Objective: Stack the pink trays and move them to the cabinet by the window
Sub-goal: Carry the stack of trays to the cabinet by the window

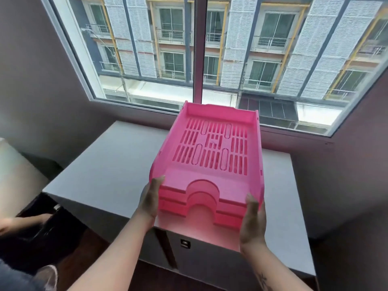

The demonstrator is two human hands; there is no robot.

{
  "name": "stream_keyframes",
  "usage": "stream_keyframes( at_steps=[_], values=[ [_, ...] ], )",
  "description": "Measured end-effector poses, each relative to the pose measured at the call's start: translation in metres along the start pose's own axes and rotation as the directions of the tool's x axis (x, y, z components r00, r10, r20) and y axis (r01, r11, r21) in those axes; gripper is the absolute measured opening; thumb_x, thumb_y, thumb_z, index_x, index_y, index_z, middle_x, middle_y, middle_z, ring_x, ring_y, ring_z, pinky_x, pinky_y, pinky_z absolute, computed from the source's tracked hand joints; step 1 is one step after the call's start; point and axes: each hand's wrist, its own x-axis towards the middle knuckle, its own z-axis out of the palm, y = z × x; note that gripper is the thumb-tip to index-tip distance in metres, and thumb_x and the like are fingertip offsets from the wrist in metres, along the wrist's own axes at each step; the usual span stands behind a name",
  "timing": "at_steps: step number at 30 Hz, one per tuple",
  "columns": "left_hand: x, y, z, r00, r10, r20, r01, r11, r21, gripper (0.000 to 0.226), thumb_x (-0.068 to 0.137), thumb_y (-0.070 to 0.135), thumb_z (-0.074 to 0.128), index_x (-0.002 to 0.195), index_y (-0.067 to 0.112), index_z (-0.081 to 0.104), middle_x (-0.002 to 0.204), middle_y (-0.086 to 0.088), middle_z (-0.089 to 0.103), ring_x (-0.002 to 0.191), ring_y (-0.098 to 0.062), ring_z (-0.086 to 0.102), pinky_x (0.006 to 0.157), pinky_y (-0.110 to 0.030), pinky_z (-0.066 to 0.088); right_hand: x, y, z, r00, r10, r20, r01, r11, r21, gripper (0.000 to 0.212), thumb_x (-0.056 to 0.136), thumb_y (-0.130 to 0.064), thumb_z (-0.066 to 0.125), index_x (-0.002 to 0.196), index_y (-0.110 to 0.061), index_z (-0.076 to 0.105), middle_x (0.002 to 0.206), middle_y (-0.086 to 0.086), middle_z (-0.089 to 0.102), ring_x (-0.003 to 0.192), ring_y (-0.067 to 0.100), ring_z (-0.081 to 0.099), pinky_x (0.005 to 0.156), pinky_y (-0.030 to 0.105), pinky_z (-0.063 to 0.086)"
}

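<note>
A stack of pink trays [212,156], nested one inside another, has a slotted floor and an arched cut-out in its near edge. I hold the stack by its near corners: my left hand [150,199] grips the left side and my right hand [252,222] grips the right side. The stack hangs tilted over the white top of the cabinet [109,164] under the window [197,51], its near end raised off the top. I cannot tell if the far end touches the cabinet.
The cabinet stands against the wall below the window sill, with dark walls on both sides. A dark object and part of another person's arm [19,223] show at the lower left. A white rounded object [8,164] sits at the left edge.
</note>
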Motion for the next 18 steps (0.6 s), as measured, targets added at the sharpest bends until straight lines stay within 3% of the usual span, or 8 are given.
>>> stream_keyframes(
  at_steps=[6, 8, 11, 13, 16, 18],
  values=[
    [0.001, -0.008, 0.023, 1.0, -0.013, -0.015, 0.013, 1.0, -0.024, 0.067, 0.074, 0.072, 0.052, 0.124, 0.029, 0.065, 0.122, -0.01, 0.069, 0.122, -0.036, 0.057, 0.104, -0.063, 0.039, 0.003, -0.008, -0.021, 1.0, 0.01, -0.02, -0.011, 0.998, -0.056, 0.03, 0.077, -0.074, 0.04, 0.107, -0.077, 0.044, 0.133, -0.009, 0.052, 0.121, 0.013, 0.049, 0.097, 0.039, 0.041],
    [-0.007, -0.003, 0.03, 1.0, 0.016, 0.016, -0.016, 1.0, -0.017, 0.064, 0.078, 0.071, 0.049, 0.125, 0.031, 0.064, 0.122, -0.008, 0.07, 0.122, -0.033, 0.057, 0.104, -0.06, 0.04, 0.005, -0.016, -0.03, 0.999, 0.024, 0.037, -0.022, 0.999, -0.048, 0.042, 0.072, -0.078, 0.043, 0.114, -0.077, 0.039, 0.138, -0.012, 0.048, 0.125, 0.012, 0.046, 0.099, 0.039, 0.039],
    [-0.02, 0.009, 0.036, 0.992, 0.125, 0.026, -0.126, 0.992, 0.024, 0.063, 0.08, 0.064, 0.05, 0.133, 0.03, 0.056, 0.122, -0.005, 0.069, 0.118, -0.027, 0.061, 0.1, -0.052, 0.046, 0.012, -0.028, -0.047, 0.991, -0.002, 0.134, 0.013, 0.996, -0.088, 0.096, 0.062, -0.084, 0.049, 0.148, -0.05, 0.023, 0.152, -0.016, 0.031, 0.137, 0.01, 0.035, 0.113, 0.047, 0.032],
    [-0.024, 0.022, 0.036, 0.982, 0.188, -0.021, -0.188, 0.982, 0.015, 0.062, 0.083, 0.059, 0.047, 0.134, 0.024, 0.054, 0.118, -0.005, 0.069, 0.109, -0.021, 0.065, 0.087, -0.04, 0.054, 0.024, -0.051, -0.054, 0.985, -0.039, 0.168, 0.06, 0.991, -0.12, 0.113, 0.057, -0.09, 0.048, 0.154, -0.042, 0.016, 0.158, -0.011, 0.027, 0.142, 0.012, 0.032, 0.115, 0.05, 0.03],
    [-0.015, 0.054, 0.031, 0.968, 0.248, -0.029, -0.243, 0.962, 0.122, 0.052, 0.094, 0.054, 0.039, 0.116, 0.015, 0.065, 0.103, -0.007, 0.072, 0.091, -0.019, 0.069, 0.065, -0.027, 0.052, 0.061, -0.09, -0.052, 0.975, -0.085, 0.204, 0.129, 0.969, -0.211, 0.109, 0.063, -0.086, 0.052, 0.153, -0.033, 0.024, 0.158, 0.001, 0.036, 0.14, 0.021, 0.043, 0.11, 0.056, 0.039],
    [-0.005, 0.08, 0.031, 0.98, 0.193, -0.041, -0.188, 0.977, 0.102, 0.043, 0.095, 0.048, 0.042, 0.106, 0.015, 0.067, 0.106, -0.007, 0.071, 0.093, -0.017, 0.066, 0.071, -0.031, 0.049, 0.09, -0.112, -0.044, 0.97, -0.015, 0.244, 0.084, 0.958, -0.273, 0.079, 0.082, -0.066, 0.056, 0.143, -0.017, 0.039, 0.133, 0.009, 0.062, 0.112, 0.023, 0.067, 0.087, 0.051, 0.056]
  ],
)
